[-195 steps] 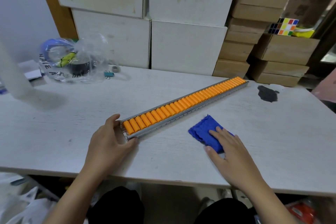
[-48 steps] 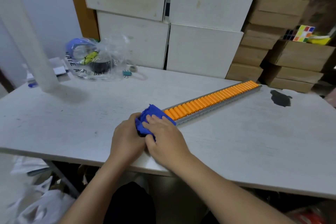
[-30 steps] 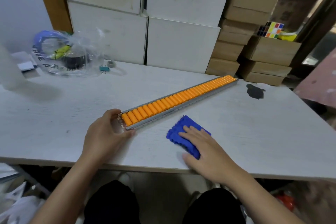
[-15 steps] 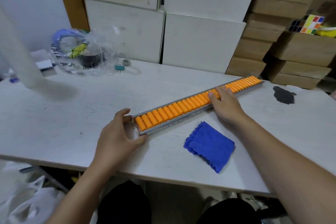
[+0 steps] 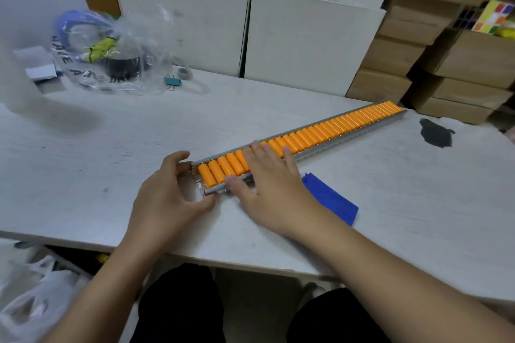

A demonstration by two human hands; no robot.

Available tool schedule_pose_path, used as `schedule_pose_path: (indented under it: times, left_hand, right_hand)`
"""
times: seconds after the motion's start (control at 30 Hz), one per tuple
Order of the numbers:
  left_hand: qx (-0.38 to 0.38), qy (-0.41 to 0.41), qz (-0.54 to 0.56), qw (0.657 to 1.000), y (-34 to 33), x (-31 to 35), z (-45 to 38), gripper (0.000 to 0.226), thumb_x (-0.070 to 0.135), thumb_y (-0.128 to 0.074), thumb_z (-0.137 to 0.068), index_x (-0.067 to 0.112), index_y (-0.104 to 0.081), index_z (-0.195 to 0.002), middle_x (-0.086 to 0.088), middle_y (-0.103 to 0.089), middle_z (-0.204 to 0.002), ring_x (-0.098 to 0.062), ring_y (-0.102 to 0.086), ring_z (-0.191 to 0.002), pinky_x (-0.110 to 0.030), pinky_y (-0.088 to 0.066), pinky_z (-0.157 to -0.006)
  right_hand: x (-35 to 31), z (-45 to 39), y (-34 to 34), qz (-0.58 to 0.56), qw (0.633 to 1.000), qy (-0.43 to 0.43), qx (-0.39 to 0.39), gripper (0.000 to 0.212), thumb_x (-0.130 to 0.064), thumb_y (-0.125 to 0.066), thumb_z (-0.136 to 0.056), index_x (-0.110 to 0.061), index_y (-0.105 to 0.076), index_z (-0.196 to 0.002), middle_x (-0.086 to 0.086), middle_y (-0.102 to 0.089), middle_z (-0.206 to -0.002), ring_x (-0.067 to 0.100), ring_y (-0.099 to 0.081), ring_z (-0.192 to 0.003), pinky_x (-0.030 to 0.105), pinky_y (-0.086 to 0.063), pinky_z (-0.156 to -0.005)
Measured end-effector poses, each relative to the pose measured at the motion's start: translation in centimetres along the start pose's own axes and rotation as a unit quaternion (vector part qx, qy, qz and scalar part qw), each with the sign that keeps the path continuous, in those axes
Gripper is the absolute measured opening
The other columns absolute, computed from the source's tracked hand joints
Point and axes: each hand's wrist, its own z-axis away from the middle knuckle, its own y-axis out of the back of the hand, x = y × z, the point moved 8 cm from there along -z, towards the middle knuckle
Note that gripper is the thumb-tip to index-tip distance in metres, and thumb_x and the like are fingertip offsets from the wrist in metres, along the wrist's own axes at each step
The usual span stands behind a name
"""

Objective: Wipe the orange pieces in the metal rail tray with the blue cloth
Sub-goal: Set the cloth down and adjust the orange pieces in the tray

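Observation:
A long metal rail tray (image 5: pixel 351 137) lies diagonally on the white table, filled with a row of orange pieces (image 5: pixel 328 128). My left hand (image 5: pixel 167 198) grips the tray's near end between thumb and fingers. My right hand (image 5: pixel 267 189) lies flat across the orange pieces near that end, fingers spread, thumb on the front rail, holding nothing. The blue cloth (image 5: pixel 331 199) lies flat on the table just right of my right hand, partly hidden by my wrist.
A clear plastic bag (image 5: pixel 111 50) with tape rolls sits at the back left, a binder clip (image 5: pixel 172 81) beside it. White boxes (image 5: pixel 306 36) and stacked cardboard boxes (image 5: pixel 459 64) stand behind. A dark stain (image 5: pixel 434 133) marks the table's right side.
My right hand slid along the tray from its middle to the near end. The blue cloth stays on the table, released since one second ago. My left hand keeps its hold.

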Motion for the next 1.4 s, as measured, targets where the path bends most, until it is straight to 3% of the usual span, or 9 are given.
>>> schedule_pose_path:
  times: [0.23, 0.37, 0.5, 0.6, 0.7, 0.8, 0.87, 1.03, 1.4]
  left_hand:
    - [-0.031, 0.001, 0.023, 0.999, -0.2, -0.2, -0.1, 0.088, 0.046, -0.073, -0.057, 0.03, -0.036, -0.135, 0.015, -0.059, -0.122, -0.01, -0.055, -0.109, -0.028, -0.038, -0.083]
    - [-0.032, 0.006, 0.004, 0.999, -0.2, -0.2, -0.2, 0.084, 0.037, -0.063, -0.055, 0.032, -0.035, -0.134, 0.009, -0.061, -0.128, -0.018, -0.06, -0.112, -0.032, -0.043, -0.086]
    - [-0.034, 0.003, 0.001, 0.999, -0.2, 0.1, 0.0, 0.087, 0.04, -0.064, -0.055, 0.03, -0.034, -0.136, 0.012, -0.061, -0.123, -0.019, -0.06, -0.109, -0.034, -0.044, -0.084]
    - [-0.011, -0.006, -0.004, 1.0, 0.1, 0.4, 0.2, 0.084, 0.042, -0.077, -0.061, 0.028, -0.037, -0.134, 0.009, -0.062, -0.124, -0.017, -0.057, -0.112, -0.035, -0.044, -0.087]
    - [0.002, -0.017, -0.021, 1.0, 0.1, 0.6, 0.2, 0.082, 0.036, -0.078, -0.065, 0.026, -0.037, -0.135, 0.007, -0.06, -0.129, -0.018, -0.055, -0.116, -0.036, -0.043, -0.088]
    - [0.003, -0.021, -0.022, 1.0, 0.1, 0.6, 0.1, 0.082, 0.035, -0.078, -0.066, 0.025, -0.037, -0.136, 0.006, -0.06, -0.13, -0.018, -0.054, -0.117, -0.035, -0.043, -0.089]
    - [0.005, -0.021, -0.022, 1.0, 0.1, 0.6, 0.1, 0.082, 0.034, -0.079, -0.066, 0.025, -0.038, -0.136, 0.006, -0.06, -0.129, -0.019, -0.054, -0.117, -0.035, -0.043, -0.089]
    - [0.004, -0.011, -0.023, 1.0, 0.2, 0.5, 0.1, 0.081, 0.034, -0.078, -0.066, 0.026, -0.038, -0.136, 0.008, -0.06, -0.128, -0.018, -0.053, -0.117, -0.036, -0.043, -0.09]
    - [0.003, -0.023, -0.029, 0.999, 0.3, 0.9, 0.1, 0.081, 0.033, -0.078, -0.067, 0.025, -0.038, -0.137, 0.005, -0.06, -0.129, -0.02, -0.053, -0.117, -0.037, -0.042, -0.091]
  right_hand:
    - [-5.6, 1.3, -1.6, 0.029, 0.994, 0.104, 0.019, 0.072, -0.057, -0.025, -0.095, -0.011, -0.016, -0.149, 0.006, -0.008, -0.16, 0.015, 0.004, -0.146, 0.036, 0.017, -0.114]
    - [-7.7, 1.6, -2.0, -0.026, 0.986, 0.165, -0.017, 0.061, -0.056, -0.024, -0.095, -0.015, -0.044, -0.135, 0.003, -0.02, -0.158, 0.012, 0.003, -0.146, 0.04, 0.022, -0.112]
    - [-7.2, 1.5, -0.9, -0.121, 0.974, 0.192, -0.019, 0.051, -0.05, -0.034, -0.096, -0.019, -0.046, -0.135, 0.001, -0.024, -0.157, 0.01, -0.007, -0.145, 0.035, 0.022, -0.112]
    - [-2.4, -0.1, 2.8, -0.193, 0.971, 0.119, 0.078, 0.044, -0.043, -0.042, -0.095, -0.019, -0.052, -0.13, 0.001, -0.037, -0.151, 0.004, -0.022, -0.139, 0.029, 0.012, -0.114]
    - [6.4, -1.4, 6.1, -0.179, 0.968, -0.052, 0.169, 0.043, -0.04, -0.043, -0.096, -0.015, -0.053, -0.129, 0.004, -0.044, -0.146, 0.0, -0.026, -0.131, 0.038, -0.002, -0.116]
    - [14.8, -1.3, 6.2, -0.151, 0.954, -0.204, 0.162, 0.047, -0.044, -0.034, -0.098, -0.022, -0.041, -0.14, 0.002, -0.03, -0.154, 0.016, -0.012, -0.143, 0.048, -0.002, -0.117]
    - [17.7, -1.7, 5.5, -0.089, 0.963, -0.218, 0.133, 0.05, -0.048, -0.029, -0.098, -0.025, -0.037, -0.142, 0.003, -0.025, -0.157, 0.019, -0.01, -0.145, 0.05, 0.002, -0.117]
    - [17.2, -2.1, 4.5, -0.028, 0.976, -0.176, 0.129, 0.054, -0.052, -0.023, -0.097, -0.026, -0.036, -0.143, 0.003, -0.027, -0.156, 0.018, -0.013, -0.145, 0.045, 0.007, -0.115]
    - [4.4, 0.2, 1.9, -0.014, 0.995, -0.016, 0.097, 0.055, -0.048, -0.035, -0.095, -0.02, -0.036, -0.142, 0.002, -0.03, -0.154, 0.015, -0.015, -0.144, 0.037, 0.011, -0.114]
